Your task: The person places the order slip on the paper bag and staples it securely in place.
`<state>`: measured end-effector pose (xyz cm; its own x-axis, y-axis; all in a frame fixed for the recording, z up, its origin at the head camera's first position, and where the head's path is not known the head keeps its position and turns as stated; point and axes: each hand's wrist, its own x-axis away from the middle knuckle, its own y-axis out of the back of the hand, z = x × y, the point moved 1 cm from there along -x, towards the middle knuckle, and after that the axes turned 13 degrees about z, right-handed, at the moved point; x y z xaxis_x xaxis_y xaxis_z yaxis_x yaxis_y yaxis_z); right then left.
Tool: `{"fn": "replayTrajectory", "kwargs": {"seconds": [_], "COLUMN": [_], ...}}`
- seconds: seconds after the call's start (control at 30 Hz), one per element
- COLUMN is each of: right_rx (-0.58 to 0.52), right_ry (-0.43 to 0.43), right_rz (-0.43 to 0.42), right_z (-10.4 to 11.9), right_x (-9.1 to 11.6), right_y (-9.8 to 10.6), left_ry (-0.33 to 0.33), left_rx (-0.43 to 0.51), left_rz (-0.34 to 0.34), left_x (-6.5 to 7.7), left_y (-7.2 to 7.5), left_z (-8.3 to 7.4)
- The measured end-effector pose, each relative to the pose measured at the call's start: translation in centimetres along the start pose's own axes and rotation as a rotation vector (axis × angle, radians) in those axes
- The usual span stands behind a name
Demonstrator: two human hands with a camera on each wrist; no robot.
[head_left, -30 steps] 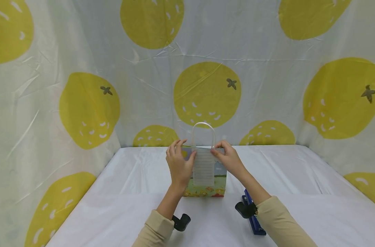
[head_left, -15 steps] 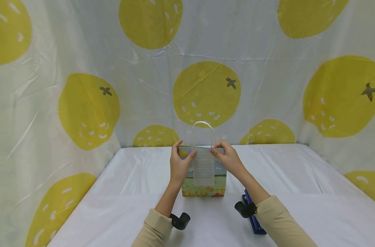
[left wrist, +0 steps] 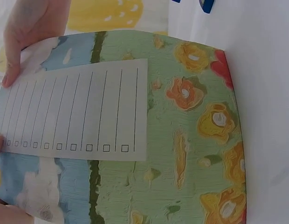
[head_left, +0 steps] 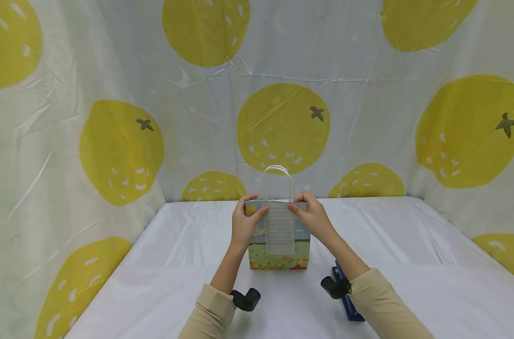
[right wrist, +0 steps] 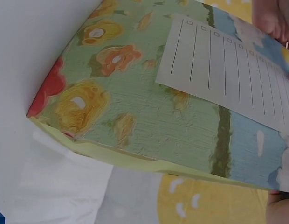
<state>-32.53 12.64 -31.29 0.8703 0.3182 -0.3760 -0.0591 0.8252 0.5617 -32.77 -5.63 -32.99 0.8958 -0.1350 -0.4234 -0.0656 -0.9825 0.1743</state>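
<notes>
A small paper gift bag [head_left: 258, 254] with a painted flower meadow stands upright on the table, its white handle [head_left: 277, 167] raised. Against its front lies a lined paper sheet [head_left: 280, 230] with small checkboxes, its top level with the bag's rim. The left hand [head_left: 243, 228] pinches the sheet's upper left corner and the bag's rim, thumb in front, other fingers behind. At the upper right corner the right hand [head_left: 316, 220] pinches sheet and rim likewise. In the left wrist view the sheet [left wrist: 84, 112] lies flat on the bag [left wrist: 196, 140]. Fingers behind the rim are mostly hidden.
A long blue stapler [head_left: 352, 308] lies on the white-covered table [head_left: 176, 301], partly hidden under the right forearm. Behind and at both sides hangs a white curtain [head_left: 197, 122] printed with yellow lemons.
The left hand's raised fingers have come down behind the bag's top left edge, and more of the bag's left side shows. The right hand holds its place.
</notes>
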Motion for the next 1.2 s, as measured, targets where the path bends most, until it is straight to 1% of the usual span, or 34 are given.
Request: {"fn": "replayTrajectory", "kwargs": {"seconds": [0.1, 0.23, 0.33, 0.4, 0.67, 0.93, 1.2], "right_rx": [-0.008, -0.006, -0.005, -0.011, -0.001, -0.001, -0.012], "right_ry": [0.001, 0.007, 0.012, 0.014, 0.011, 0.019, 0.014], "right_rz": [0.001, 0.001, 0.003, 0.007, 0.007, 0.012, 0.012], "right_z": [0.03, 0.07, 0.06, 0.09, 0.13, 0.08, -0.07], "right_x": [0.02, 0.08, 0.11, 0.13, 0.10, 0.05, 0.03], "right_y": [-0.03, -0.01, -0.03, -0.05, 0.07, 0.12, 0.02], "left_ry": [0.040, 0.108, 0.154, 0.168, 0.172, 0.155, 0.140], "left_rx": [0.059, 0.133, 0.159, 0.167, 0.156, 0.133, 0.145], "left_rz": [0.025, 0.035, 0.031, 0.027, 0.023, 0.035, 0.032], "left_x": [-0.20, -0.52, -0.63, -0.63, -0.82, -0.94, -0.94], "left_y": [0.18, 0.50, 0.72, 0.78, 0.70, 0.63, 0.73], "left_z": [0.15, 0.19, 0.11, -0.01, -0.22, -0.18, 0.12]}}
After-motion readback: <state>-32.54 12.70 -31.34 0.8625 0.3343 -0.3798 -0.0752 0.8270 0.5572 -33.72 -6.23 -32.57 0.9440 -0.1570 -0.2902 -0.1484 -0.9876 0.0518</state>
